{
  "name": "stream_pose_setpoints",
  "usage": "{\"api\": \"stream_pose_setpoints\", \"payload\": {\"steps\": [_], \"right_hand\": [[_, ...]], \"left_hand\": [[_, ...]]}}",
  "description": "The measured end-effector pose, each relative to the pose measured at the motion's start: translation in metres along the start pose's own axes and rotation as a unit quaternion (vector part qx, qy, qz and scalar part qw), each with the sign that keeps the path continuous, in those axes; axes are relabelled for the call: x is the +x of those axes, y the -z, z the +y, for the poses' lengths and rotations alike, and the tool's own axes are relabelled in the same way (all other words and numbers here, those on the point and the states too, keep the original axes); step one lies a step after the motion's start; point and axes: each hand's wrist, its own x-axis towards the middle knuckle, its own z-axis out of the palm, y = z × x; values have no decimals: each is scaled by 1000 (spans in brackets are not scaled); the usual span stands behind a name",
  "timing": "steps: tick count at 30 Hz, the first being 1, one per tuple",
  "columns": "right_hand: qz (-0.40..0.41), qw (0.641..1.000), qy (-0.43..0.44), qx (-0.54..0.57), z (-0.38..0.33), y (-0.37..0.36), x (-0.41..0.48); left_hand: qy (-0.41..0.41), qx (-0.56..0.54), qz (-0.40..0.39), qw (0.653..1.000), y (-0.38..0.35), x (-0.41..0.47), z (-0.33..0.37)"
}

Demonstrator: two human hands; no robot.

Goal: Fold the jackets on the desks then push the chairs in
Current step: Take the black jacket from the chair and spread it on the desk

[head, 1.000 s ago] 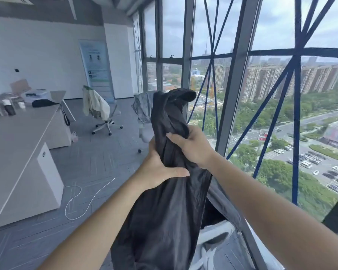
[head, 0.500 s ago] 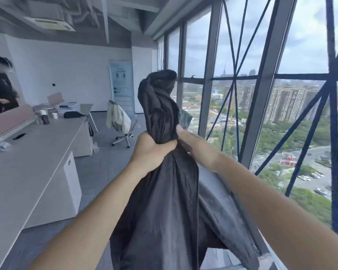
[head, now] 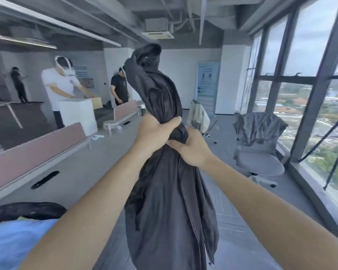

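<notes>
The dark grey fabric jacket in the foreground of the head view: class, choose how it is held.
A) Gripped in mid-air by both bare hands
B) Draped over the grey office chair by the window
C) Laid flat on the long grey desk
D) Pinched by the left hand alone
A: the left hand and the right hand both grip the bunched dark grey fabric jacket, and the rest of it hangs down below them.

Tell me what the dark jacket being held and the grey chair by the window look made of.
Dark jacket: thin matte charcoal cloth, perhaps a light synthetic; it bunches into soft folds and hangs limp. Grey chair: seat looks like padded matte fabric; its pale base could be plastic or painted metal.
</notes>
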Motion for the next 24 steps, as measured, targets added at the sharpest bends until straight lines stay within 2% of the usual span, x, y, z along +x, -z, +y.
{"api": "stream_pose_setpoints", "payload": {"steps": [4,7,11,14,17,21,24], "right_hand": [[-68,997,21,28,-12,-36,36],[-136,988,71,24,-27,-63,49],[-217,968,124,18,-36,-102,55],[-219,969,102,51,-27,-132,66],[-220,972,56,63,-12,-167,82],[-232,969,7,84,6,-207,113],[-243,964,-41,100,20,-233,137]], "left_hand": [[6,46,63,997,43,-1,8],[15,102,111,988,75,-8,9],[78,122,128,981,122,-12,-7],[148,61,96,982,152,-11,-29],[175,36,73,981,178,-2,-60],[192,-29,104,975,221,18,-106],[205,-55,100,972,248,32,-135]]}}
